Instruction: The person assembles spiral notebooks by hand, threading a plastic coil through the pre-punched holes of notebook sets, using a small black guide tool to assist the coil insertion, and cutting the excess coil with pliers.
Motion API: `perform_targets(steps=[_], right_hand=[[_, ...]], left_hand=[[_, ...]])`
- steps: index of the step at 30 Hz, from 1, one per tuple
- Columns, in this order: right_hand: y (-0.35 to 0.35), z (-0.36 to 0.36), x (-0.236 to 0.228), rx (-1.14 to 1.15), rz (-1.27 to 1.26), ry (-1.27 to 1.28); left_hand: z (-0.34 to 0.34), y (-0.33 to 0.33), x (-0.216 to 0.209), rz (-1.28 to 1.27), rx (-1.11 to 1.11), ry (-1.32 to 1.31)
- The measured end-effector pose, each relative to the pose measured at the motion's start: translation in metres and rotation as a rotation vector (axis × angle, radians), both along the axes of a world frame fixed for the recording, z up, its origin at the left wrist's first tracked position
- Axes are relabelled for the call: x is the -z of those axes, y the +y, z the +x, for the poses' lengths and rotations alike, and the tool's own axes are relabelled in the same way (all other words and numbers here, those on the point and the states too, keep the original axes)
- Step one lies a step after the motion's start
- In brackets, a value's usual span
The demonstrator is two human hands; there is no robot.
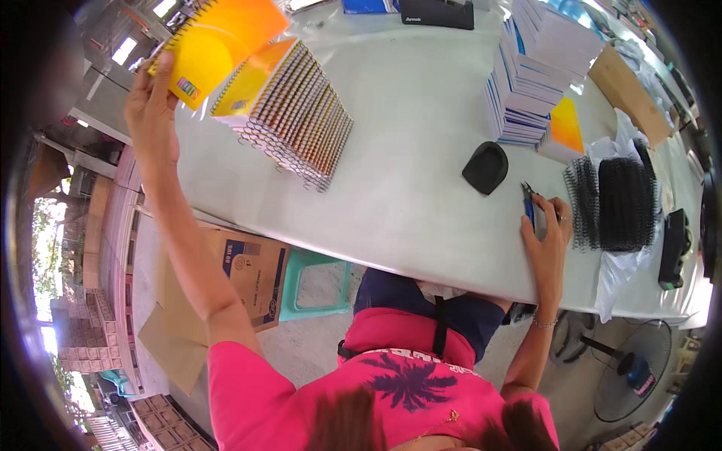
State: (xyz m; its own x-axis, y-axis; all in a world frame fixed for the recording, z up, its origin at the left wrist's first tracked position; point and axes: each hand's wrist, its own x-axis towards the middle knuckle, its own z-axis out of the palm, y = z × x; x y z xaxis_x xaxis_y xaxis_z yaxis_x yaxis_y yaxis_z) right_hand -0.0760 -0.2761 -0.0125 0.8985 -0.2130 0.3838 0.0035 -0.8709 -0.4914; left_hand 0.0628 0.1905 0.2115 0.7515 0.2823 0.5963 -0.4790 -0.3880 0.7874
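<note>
My left hand (pixel 153 105) is raised at the far left, closed on the edge of a yellow and orange spiral notebook (pixel 214 49). That notebook is beside a tall stack of spiral-bound notebooks (pixel 301 120), whose wire coils face me. Whether it touches the stack I cannot tell. At the table's right front, my right hand (pixel 549 233) is closed round pliers (pixel 529 209) with blue handles, their dark jaws pointing away from me. A black rounded pad-like thing (pixel 486 167) lies to the left of the pliers.
Piles of white-paged pads (pixel 526 83) stand at the back right beside a yellow-orange notebook (pixel 564 131). Black spiral coils (pixel 626 203) lie on plastic wrap to the right. Two black hole punches (pixel 438 13) (pixel 674 248) rest on the table (pixel 406 173). Below are a cardboard box (pixel 252 274), green stool (pixel 316 308) and fan (pixel 628 368).
</note>
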Motion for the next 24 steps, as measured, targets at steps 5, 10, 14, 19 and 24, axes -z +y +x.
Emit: perform_targets(steps=[5,10,14,19,24], right_hand=[[0.004,-0.002,-0.003,-0.009,0.035,0.030],[0.001,-0.003,-0.001,0.009,0.022,0.020],[0.001,-0.003,0.000,0.008,0.043,0.032],[0.001,-0.003,-0.003,0.011,0.058,0.054],[0.001,-0.003,-0.006,0.016,0.089,0.084]], left_hand=[[0.048,0.053,-0.034,0.020,0.400,0.386],[0.073,0.020,-0.054,0.294,0.501,0.453],[0.101,0.009,-0.039,0.649,0.373,0.420],[0.110,-0.024,-0.022,0.672,0.506,0.483],[0.108,-0.049,-0.003,0.777,0.579,0.368]])
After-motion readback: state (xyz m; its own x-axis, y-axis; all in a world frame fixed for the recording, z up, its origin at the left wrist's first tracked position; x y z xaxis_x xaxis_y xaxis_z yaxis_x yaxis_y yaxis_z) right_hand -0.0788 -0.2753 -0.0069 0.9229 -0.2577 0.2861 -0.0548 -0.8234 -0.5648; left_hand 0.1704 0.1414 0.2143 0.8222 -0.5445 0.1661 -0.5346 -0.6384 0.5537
